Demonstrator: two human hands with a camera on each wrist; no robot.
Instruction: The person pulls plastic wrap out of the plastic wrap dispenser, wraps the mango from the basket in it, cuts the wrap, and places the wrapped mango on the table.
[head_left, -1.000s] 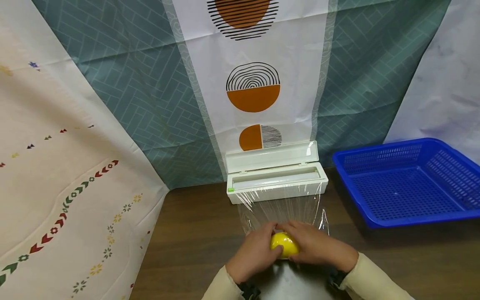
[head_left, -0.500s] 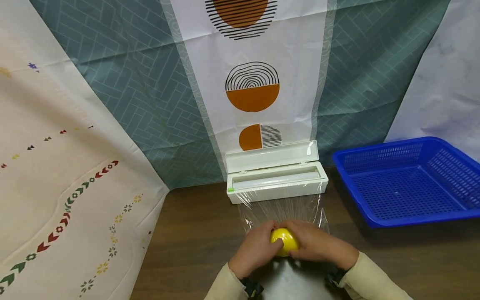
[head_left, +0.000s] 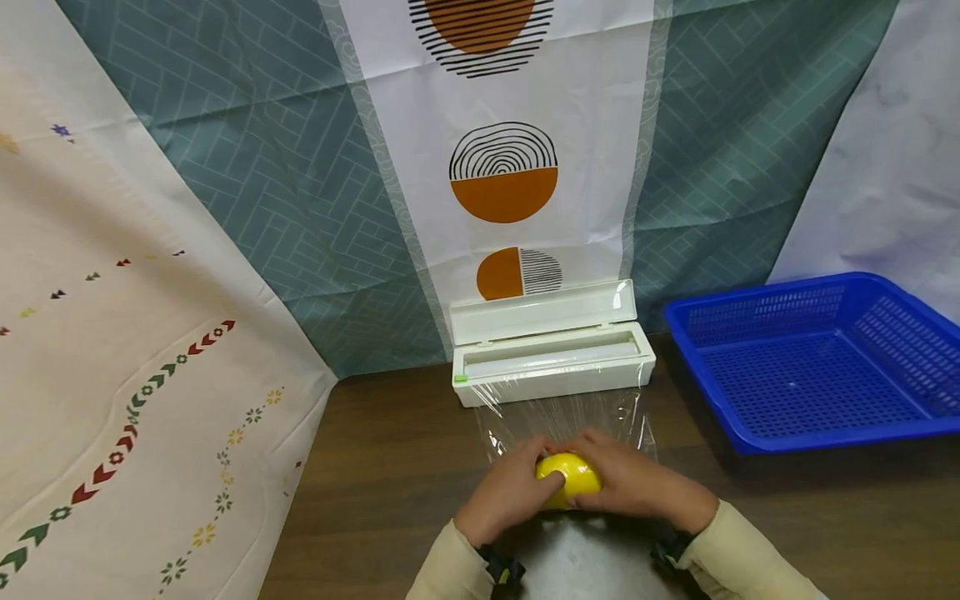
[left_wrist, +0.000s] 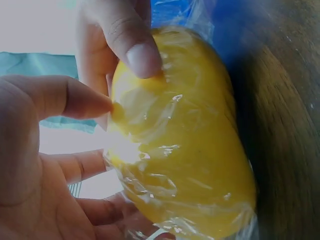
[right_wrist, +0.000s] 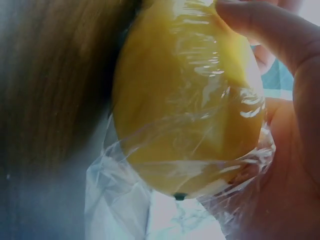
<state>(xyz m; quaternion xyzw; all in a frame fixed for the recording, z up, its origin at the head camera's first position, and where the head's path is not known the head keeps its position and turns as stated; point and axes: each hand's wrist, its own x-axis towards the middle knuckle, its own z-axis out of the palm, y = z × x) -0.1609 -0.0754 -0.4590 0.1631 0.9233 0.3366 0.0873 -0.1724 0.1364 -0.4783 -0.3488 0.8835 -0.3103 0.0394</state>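
Between both hands is a smooth, mango-shaped yellow fruit (head_left: 573, 477), with a small dark green stem end in the right wrist view. Clear cling film (right_wrist: 210, 117) lies wrinkled over its skin, and loose film hangs off the stem end. My left hand (head_left: 510, 492) grips one side, its thumb (left_wrist: 142, 60) pressed on the yellow skin in the left wrist view. From the other side my right hand (head_left: 630, 479) holds it with curled fingers. Beyond the hands, a stretched sheet of film runs back to a white cling film dispenser (head_left: 555, 383), whose lid stands raised over the roll.
A blue plastic basket (head_left: 825, 383) stands on the wooden table (head_left: 390, 475) at the right. Patterned cloths hang behind and at the left. A pale grey surface (head_left: 592, 558) lies under the wrists at the front edge.
Both hands have shifted slightly away from the body, turning the yellow fruit a little as they go. The film still reaches the dispenser, which stays in place.
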